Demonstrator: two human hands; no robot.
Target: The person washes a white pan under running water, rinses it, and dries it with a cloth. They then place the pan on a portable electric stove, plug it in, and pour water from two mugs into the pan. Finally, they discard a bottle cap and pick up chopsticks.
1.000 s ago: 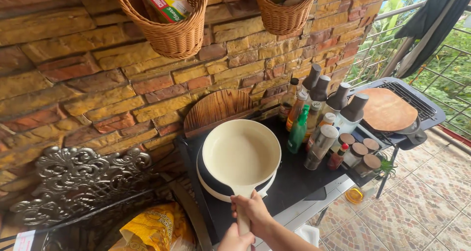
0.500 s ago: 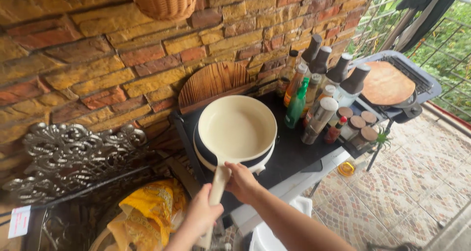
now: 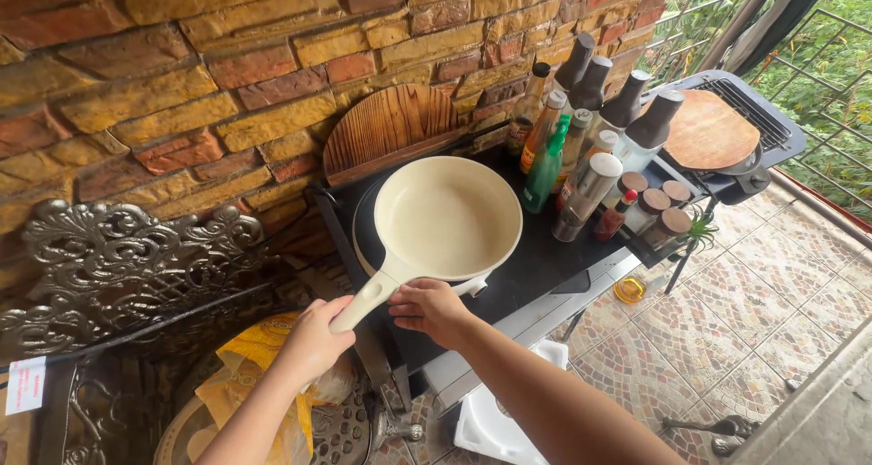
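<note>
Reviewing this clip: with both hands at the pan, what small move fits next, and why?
Probably steady the pan flat on the burner. The left hand grips the handle, the right hand rests at the pan's near rim, and the pan looks empty, overhanging the burner.

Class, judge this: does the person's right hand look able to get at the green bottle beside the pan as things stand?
Probably yes. The right hand rests at the near edge of the pan, holding nothing, and the green bottle stands at the front of the bottle group, with bare black counter between.
</note>
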